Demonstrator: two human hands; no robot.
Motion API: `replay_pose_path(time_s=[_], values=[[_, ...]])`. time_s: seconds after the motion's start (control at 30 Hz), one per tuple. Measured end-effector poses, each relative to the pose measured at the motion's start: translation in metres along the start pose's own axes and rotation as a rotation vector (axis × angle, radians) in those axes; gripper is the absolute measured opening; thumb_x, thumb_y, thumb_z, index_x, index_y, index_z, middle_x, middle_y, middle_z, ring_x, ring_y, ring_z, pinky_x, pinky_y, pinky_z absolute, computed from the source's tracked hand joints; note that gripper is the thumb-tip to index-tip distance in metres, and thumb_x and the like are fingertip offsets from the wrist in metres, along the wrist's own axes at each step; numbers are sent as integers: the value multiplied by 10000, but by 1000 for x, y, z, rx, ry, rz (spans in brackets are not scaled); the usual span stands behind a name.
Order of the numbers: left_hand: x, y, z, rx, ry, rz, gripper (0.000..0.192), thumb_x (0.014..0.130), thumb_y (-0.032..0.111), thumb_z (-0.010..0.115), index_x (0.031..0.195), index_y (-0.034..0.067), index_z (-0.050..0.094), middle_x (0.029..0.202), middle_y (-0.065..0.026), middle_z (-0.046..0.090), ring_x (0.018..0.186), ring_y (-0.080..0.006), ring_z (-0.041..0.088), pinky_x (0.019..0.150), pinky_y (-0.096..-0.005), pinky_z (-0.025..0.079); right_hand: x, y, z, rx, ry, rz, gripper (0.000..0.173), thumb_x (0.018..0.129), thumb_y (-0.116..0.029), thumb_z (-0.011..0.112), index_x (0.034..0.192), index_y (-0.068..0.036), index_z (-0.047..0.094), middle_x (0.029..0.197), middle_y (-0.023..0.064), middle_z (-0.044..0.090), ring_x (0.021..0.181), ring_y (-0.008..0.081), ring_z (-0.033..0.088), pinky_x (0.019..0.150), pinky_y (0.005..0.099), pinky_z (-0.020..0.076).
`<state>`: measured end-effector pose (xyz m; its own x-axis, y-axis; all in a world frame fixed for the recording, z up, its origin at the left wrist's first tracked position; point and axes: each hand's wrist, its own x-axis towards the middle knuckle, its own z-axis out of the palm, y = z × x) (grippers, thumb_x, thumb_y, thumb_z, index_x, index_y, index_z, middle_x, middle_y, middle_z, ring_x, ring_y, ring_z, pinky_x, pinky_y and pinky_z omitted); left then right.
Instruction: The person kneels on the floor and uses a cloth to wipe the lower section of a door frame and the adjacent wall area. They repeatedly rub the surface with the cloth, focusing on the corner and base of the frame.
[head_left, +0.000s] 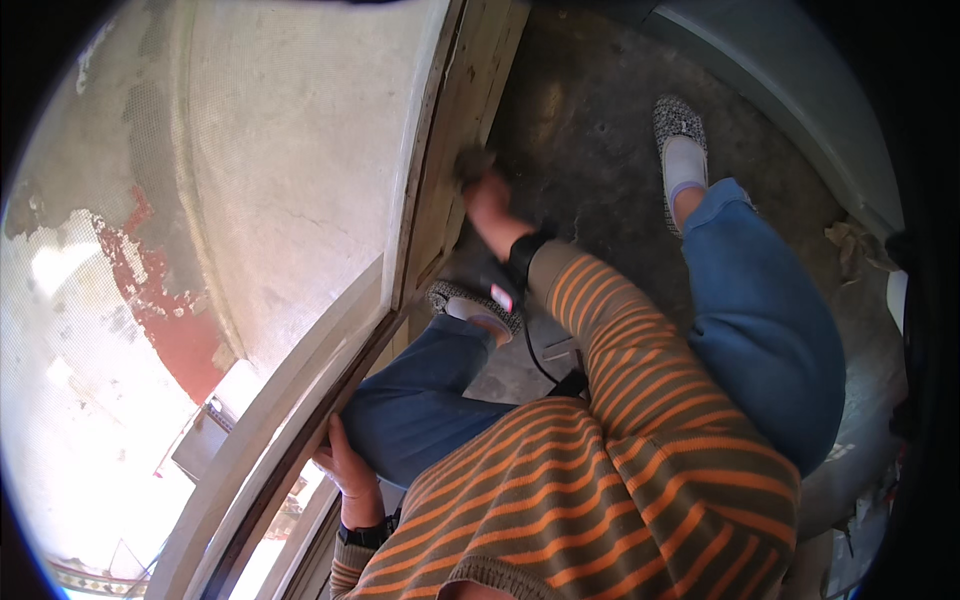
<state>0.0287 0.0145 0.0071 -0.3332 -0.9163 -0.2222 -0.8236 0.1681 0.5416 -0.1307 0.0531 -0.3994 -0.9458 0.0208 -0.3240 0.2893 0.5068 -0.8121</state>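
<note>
My right hand (489, 201), blurred, is closed around a dark object (474, 163) against the lower part of a wooden frame (442, 142) with mesh in it. What the dark object is cannot be made out. Lower left, my left hand (349, 465) grips the edge of the frame's wooden upright (300, 431), thumb on the near side, some fingers hidden behind it. Both wrists carry black bands. Near the right wrist a black device with a lit pink-white part (501, 297) and a black cable hangs above my shoe.
My patterned shoes (679, 124) stand apart on the dark concrete floor (585, 150). A grey-green curved panel (795, 82) borders the floor at upper right, with a crumpled brown scrap (855, 247) beside it. Behind the mesh is a wall (300, 150) with peeling paint.
</note>
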Motion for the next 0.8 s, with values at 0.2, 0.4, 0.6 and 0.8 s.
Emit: replay_pose_path(time_s=[0.2, 0.4, 0.6, 0.8], values=[[-1, 2, 3, -31, 13, 2, 506, 838, 218, 588, 1204, -82, 411, 1183, -166, 464, 1067, -224, 442, 958, -329, 313, -108, -14, 4, 50, -316, 229, 165, 669, -139, 598, 812, -58, 615, 816, 182, 608, 811, 341, 597, 698, 436, 486], [-5, 5, 3, -43, 12, -6, 509, 831, 209, 596, 1205, -76, 400, 1172, -162, 469, 1057, -229, 448, 952, -331, 318, 15, -13, -17, 367, -64, 321, 527, 685, -138, 584, 1201, -66, 498, 973, 217, 605, 918, 376, 576, 758, 435, 477], [-7, 5, 7, -112, 66, 41, 397, 829, 186, 605, 1093, -90, 499, 1057, -143, 544, 957, -190, 503, 885, -296, 371, -36, -21, -15, 195, -152, 345, 315, 667, -136, 583, 970, -53, 564, 916, 217, 601, 898, 404, 563, 753, 447, 469], [-3, 1, 2, -152, -15, 19, 473, 826, 179, 599, 1192, -57, 413, 1144, -138, 484, 1038, -206, 457, 918, -311, 347, -113, -18, -5, 79, -538, 414, 339, 655, -117, 605, 984, -43, 566, 917, 216, 600, 896, 404, 566, 749, 448, 474]])
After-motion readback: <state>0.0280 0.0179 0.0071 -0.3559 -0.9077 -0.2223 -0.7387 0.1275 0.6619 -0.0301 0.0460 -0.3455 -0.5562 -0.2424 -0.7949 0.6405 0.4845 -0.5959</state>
